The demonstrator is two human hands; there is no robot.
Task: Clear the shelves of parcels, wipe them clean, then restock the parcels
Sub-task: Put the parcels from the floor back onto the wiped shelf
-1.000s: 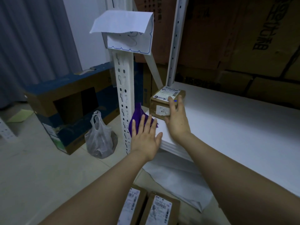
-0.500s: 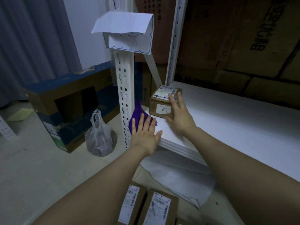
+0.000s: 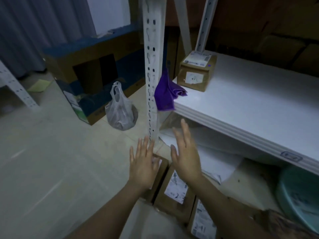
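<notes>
Hovering over floor parcels (image 3: pixel 174 188): left hand (image 3: pixel 143 168), right hand (image 3: pixel 187 158), fingers (image 3: pixel 185 131) spread, empty; shelf post (image 3: pixel 151 66) ahead.

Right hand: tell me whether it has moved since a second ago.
Yes. The right hand has left the parcel on the shelf and come down below the shelf's front edge, fingers straight, above the boxes on the floor.

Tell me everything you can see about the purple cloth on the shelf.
The purple cloth looks soft, like microfibre, and is crumpled. One part lies bunched on the front left corner of the white shelf; the rest hangs over the edge beside the perforated upright. A cardboard parcel stands just behind it; whether they touch is unclear.
</notes>
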